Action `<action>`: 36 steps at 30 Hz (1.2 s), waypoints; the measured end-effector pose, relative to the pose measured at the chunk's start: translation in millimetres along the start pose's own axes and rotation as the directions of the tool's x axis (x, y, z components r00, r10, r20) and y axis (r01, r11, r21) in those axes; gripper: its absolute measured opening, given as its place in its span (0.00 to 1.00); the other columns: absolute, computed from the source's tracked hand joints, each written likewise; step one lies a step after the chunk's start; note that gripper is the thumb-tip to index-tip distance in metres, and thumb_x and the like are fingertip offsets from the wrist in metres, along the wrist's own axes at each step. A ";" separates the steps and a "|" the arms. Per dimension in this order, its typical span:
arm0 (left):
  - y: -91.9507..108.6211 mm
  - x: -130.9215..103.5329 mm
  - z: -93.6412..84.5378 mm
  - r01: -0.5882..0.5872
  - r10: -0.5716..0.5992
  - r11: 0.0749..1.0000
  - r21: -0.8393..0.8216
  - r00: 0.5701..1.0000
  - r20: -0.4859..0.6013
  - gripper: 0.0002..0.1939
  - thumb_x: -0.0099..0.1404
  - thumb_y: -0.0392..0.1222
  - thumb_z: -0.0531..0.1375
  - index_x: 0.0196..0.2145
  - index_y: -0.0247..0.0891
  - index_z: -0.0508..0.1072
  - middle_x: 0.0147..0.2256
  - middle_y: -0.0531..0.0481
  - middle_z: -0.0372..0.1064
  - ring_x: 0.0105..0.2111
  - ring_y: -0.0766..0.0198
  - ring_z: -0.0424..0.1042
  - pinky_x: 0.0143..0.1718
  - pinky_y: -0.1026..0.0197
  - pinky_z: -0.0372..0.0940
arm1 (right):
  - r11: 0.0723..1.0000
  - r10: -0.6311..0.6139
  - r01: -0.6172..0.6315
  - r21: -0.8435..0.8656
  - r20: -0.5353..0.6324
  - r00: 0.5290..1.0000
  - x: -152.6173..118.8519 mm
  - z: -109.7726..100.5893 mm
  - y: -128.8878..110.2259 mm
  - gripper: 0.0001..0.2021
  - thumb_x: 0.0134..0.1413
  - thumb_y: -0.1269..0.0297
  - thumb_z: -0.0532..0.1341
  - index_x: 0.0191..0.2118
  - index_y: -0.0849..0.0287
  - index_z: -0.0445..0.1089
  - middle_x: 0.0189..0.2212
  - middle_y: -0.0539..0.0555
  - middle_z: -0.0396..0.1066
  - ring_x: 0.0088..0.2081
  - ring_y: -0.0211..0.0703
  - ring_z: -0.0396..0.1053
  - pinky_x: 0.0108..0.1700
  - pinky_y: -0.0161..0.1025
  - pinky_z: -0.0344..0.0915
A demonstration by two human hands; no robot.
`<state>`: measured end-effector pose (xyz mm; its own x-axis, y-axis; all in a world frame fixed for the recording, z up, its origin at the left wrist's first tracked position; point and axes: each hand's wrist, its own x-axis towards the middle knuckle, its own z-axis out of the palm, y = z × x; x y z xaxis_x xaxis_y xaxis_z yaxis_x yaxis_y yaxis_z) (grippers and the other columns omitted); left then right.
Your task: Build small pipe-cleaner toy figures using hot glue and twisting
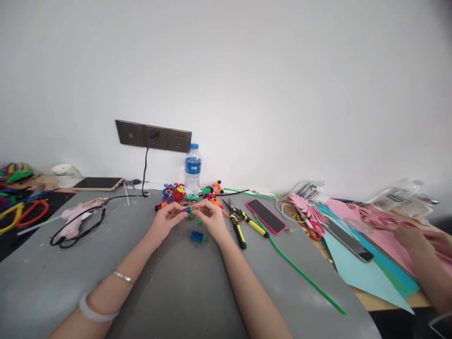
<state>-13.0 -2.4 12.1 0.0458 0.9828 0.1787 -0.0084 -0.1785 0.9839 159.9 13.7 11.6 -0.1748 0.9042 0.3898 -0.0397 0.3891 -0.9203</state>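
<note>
Both the left hand [165, 219] and the right hand [212, 219] pinch a small purple-and-green piece [188, 210] at their fingertips, nearer the wearer than the water bottle [193, 165]. Farther out from the bottle, on the grey surface [169, 287], lies a blue-and-green piece [197, 236]. Colourful figures [180, 191] cluster at the bottle's foot. Yellow-handled pliers [240, 216] and a pink-edged phone [266, 216] lie right of it; a glue gun [75, 219], well left.

The small craft piece [190, 211] mixes purple, green and orange; the little block [197, 237] is blue, green-ended. The cutters [239, 230] have yellow-and-black handles, the phone case [278, 228] is hot pink, the glue gun [72, 223] pale pink, the tabletop [169, 287] grey.
</note>
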 end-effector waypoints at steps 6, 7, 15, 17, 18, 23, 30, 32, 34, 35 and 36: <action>2.5 -0.6 -0.9 -0.003 0.003 1.000 0.020 1.000 0.016 0.17 0.49 0.54 0.68 0.27 0.37 0.73 0.26 0.52 0.72 0.27 0.64 0.69 0.32 0.63 0.65 | 0.998 0.062 -0.063 0.028 0.031 0.998 0.4 -1.0 2.6 0.10 0.45 0.60 0.67 0.32 0.60 0.73 0.17 0.43 0.53 0.20 0.33 0.50 0.24 0.33 0.48; 2.9 -0.6 -0.9 -0.002 0.001 1.000 0.025 1.000 0.020 0.17 0.49 0.54 0.68 0.27 0.37 0.73 0.26 0.52 0.72 0.28 0.64 0.70 0.32 0.62 0.65 | 0.997 0.066 -0.067 0.024 0.034 0.997 0.5 -1.5 2.5 0.10 0.46 0.60 0.67 0.33 0.60 0.73 0.17 0.43 0.51 0.20 0.32 0.48 0.24 0.32 0.47; -3.6 0.7 -3.2 0.000 0.000 1.000 0.019 1.000 0.000 0.18 0.47 0.54 0.69 0.28 0.37 0.75 0.31 0.48 0.76 0.31 0.61 0.73 0.33 0.61 0.67 | 0.995 0.086 -0.089 0.034 0.088 0.992 0.7 -2.6 -3.5 0.10 0.46 0.60 0.67 0.32 0.60 0.72 0.16 0.41 0.47 0.19 0.32 0.45 0.23 0.33 0.44; -4.9 1.1 -3.3 0.003 -0.003 1.000 0.019 1.000 -0.001 0.18 0.47 0.54 0.69 0.28 0.37 0.75 0.31 0.48 0.76 0.31 0.60 0.74 0.34 0.61 0.68 | 0.996 0.083 -0.086 0.036 0.081 0.993 0.5 -2.5 -3.2 0.10 0.46 0.60 0.67 0.32 0.60 0.72 0.15 0.41 0.47 0.19 0.32 0.45 0.23 0.33 0.44; -5.3 1.4 -3.3 0.004 -0.004 1.000 0.018 1.000 -0.004 0.18 0.47 0.54 0.69 0.28 0.37 0.76 0.31 0.48 0.77 0.32 0.59 0.74 0.34 0.60 0.68 | 0.996 0.079 -0.082 0.037 0.077 0.994 0.3 -2.6 -2.6 0.10 0.46 0.60 0.67 0.32 0.60 0.72 0.15 0.41 0.47 0.19 0.32 0.45 0.23 0.33 0.44; -6.1 2.8 -3.2 0.005 -0.005 1.000 0.000 1.000 -0.015 0.19 0.45 0.54 0.70 0.27 0.36 0.76 0.30 0.48 0.77 0.31 0.60 0.74 0.35 0.60 0.68 | 0.997 0.069 -0.071 0.029 0.067 0.995 -0.2 -3.3 -0.5 0.10 0.46 0.59 0.67 0.32 0.60 0.72 0.16 0.42 0.49 0.20 0.32 0.45 0.23 0.33 0.44; -3.8 2.5 -3.5 0.026 -0.026 0.999 -0.037 1.000 -0.011 0.18 0.44 0.53 0.70 0.27 0.36 0.76 0.29 0.49 0.77 0.30 0.61 0.74 0.37 0.60 0.68 | 0.996 0.074 -0.077 0.040 0.071 0.995 0.1 -2.8 -2.4 0.09 0.46 0.60 0.67 0.32 0.60 0.72 0.17 0.43 0.51 0.20 0.32 0.46 0.23 0.33 0.45; -3.9 2.5 -3.7 0.025 -0.025 0.999 -0.029 1.000 -0.012 0.17 0.44 0.52 0.71 0.26 0.36 0.76 0.29 0.49 0.77 0.30 0.61 0.74 0.37 0.60 0.68 | 0.995 0.084 -0.087 0.041 0.076 0.994 0.0 -3.2 -2.4 0.09 0.46 0.60 0.67 0.32 0.59 0.72 0.17 0.42 0.51 0.20 0.32 0.47 0.23 0.33 0.45; -4.7 2.7 -3.8 0.018 -0.018 1.000 -0.014 1.000 -0.011 0.16 0.45 0.51 0.70 0.27 0.36 0.77 0.29 0.49 0.77 0.30 0.61 0.73 0.37 0.60 0.68 | 0.995 0.091 -0.094 0.032 0.075 0.993 -0.3 -3.9 -2.4 0.10 0.46 0.59 0.67 0.31 0.59 0.72 0.16 0.42 0.50 0.20 0.32 0.46 0.23 0.33 0.45; -5.3 2.8 -3.9 0.015 -0.015 1.000 -0.005 1.000 -0.011 0.16 0.45 0.51 0.70 0.27 0.36 0.77 0.29 0.49 0.77 0.30 0.61 0.73 0.37 0.60 0.68 | 0.995 0.092 -0.094 0.026 0.075 0.993 -0.4 -4.2 -2.4 0.10 0.46 0.59 0.67 0.31 0.59 0.72 0.16 0.42 0.50 0.20 0.32 0.46 0.23 0.33 0.45; -5.9 2.9 -3.9 0.013 -0.013 1.000 0.002 1.000 -0.011 0.16 0.46 0.50 0.70 0.27 0.36 0.78 0.29 0.48 0.77 0.31 0.61 0.74 0.38 0.60 0.68 | 0.996 0.090 -0.092 0.021 0.072 0.993 -0.6 -4.5 -2.3 0.10 0.46 0.59 0.67 0.32 0.59 0.72 0.16 0.42 0.51 0.20 0.32 0.46 0.23 0.33 0.45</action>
<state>-16.7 1.7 6.8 0.0347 0.9855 0.1661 -0.0059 -0.1660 0.9861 164.5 13.0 13.7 -0.2485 0.9204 0.3020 -0.0445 0.3006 -0.9527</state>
